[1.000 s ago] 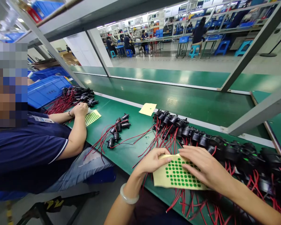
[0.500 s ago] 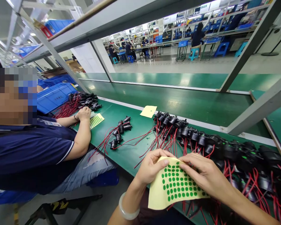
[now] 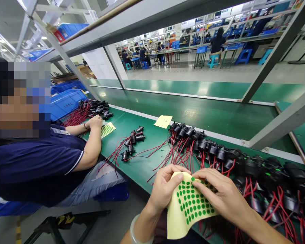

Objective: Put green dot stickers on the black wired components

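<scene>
A pale yellow sheet [image 3: 176, 217] with rows of round green stickers is held up over the bench's front edge. My left hand [image 3: 165, 184] pinches its upper left part, thumb in front and fingers behind. On the sheet's upper right, my right hand [image 3: 218, 191] has thumb and index finger closed at a green sticker [image 3: 192, 179] near the top edge. Just beyond both hands, black motor-like parts [image 3: 213, 149] with red wires lie in a long row, some bearing green dots.
At the left a person in a dark blue shirt [image 3: 48, 162] has hands by another sticker sheet [image 3: 108, 130]. A yellow sheet [image 3: 163, 121] and a small group of black parts [image 3: 132, 140] lie on the green bench [image 3: 139, 169]. Metal posts [image 3: 277, 54] rise behind.
The held sheet's lower part has swung down and curled more, its lower right edge drawn leftward. Both hands keep their grip. The camera view has shifted slightly.
</scene>
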A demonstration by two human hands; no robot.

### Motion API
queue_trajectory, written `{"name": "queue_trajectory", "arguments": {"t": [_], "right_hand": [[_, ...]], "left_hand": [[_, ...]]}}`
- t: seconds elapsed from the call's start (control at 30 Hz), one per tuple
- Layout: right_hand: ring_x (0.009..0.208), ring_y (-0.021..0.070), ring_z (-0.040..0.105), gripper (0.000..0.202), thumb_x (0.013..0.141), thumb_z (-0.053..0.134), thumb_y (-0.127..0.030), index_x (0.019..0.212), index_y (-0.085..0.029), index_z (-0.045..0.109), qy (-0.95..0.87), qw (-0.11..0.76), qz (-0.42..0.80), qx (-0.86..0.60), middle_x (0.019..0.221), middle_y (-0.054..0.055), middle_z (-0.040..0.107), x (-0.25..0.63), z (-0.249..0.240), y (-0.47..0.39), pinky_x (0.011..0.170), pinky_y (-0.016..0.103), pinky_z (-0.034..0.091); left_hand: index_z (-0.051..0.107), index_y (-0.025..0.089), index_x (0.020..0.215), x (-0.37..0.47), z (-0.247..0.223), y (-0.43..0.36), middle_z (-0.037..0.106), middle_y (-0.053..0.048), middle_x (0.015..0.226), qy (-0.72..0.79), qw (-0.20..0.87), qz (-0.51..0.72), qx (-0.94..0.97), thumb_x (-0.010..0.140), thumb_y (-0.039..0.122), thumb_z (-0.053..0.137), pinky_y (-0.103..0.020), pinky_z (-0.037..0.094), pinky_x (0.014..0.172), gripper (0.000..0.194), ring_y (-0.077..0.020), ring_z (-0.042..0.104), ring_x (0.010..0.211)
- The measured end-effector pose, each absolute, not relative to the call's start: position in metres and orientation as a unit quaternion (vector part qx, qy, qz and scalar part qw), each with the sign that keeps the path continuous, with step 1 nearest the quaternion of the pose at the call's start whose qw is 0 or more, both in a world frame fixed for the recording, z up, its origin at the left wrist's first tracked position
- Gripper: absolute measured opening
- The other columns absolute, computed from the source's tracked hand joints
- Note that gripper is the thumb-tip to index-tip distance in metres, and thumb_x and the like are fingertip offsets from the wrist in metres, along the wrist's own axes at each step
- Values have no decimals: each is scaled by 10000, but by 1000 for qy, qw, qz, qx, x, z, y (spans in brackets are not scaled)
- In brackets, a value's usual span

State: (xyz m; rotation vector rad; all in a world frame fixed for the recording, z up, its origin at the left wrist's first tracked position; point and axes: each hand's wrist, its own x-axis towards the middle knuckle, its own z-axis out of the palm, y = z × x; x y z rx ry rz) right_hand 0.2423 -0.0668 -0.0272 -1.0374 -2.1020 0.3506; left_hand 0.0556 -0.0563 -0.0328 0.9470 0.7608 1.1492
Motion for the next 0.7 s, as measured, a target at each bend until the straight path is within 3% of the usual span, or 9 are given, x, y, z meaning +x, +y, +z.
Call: {"name": "queue_trajectory", "arguments": {"t": [0.2,0.4,0.6,0.7], "right_hand": [[890,149,702,123,946,576,-216,1066,-232,595,-812,402,83,-415,982,19,733,238,-29,-68,804,279,543],[904,170,709,64,944,550,-231,885,-233,573,-797,415,71,-433,937,28,726,238,-32,-67,780,286,539],[921,224,670,98,943,508,-263,890,-217,576,-817,375,16,-437,971,74,672,256,-42,-57,824,376,502],[943,245,645,147,939,495,-343,913,-227,581,-798,389,37,-459,1018,87,647,273,-49,-48,768,377,531]], "left_hand": [[661,153,724,60,-34,-60,707,-44,815,376,625,540,420,801,339,736,-255,477,703,215,-141,607,705],[633,158,708,67,-39,-61,724,-76,838,404,587,540,448,805,352,706,-286,486,725,229,-173,628,739],[632,169,757,81,-69,-51,745,-98,875,478,559,468,490,835,302,583,-331,514,701,161,-215,672,752],[682,177,801,82,-84,-45,747,-114,1001,512,480,445,556,807,244,640,-420,490,898,80,-281,673,978]]}}
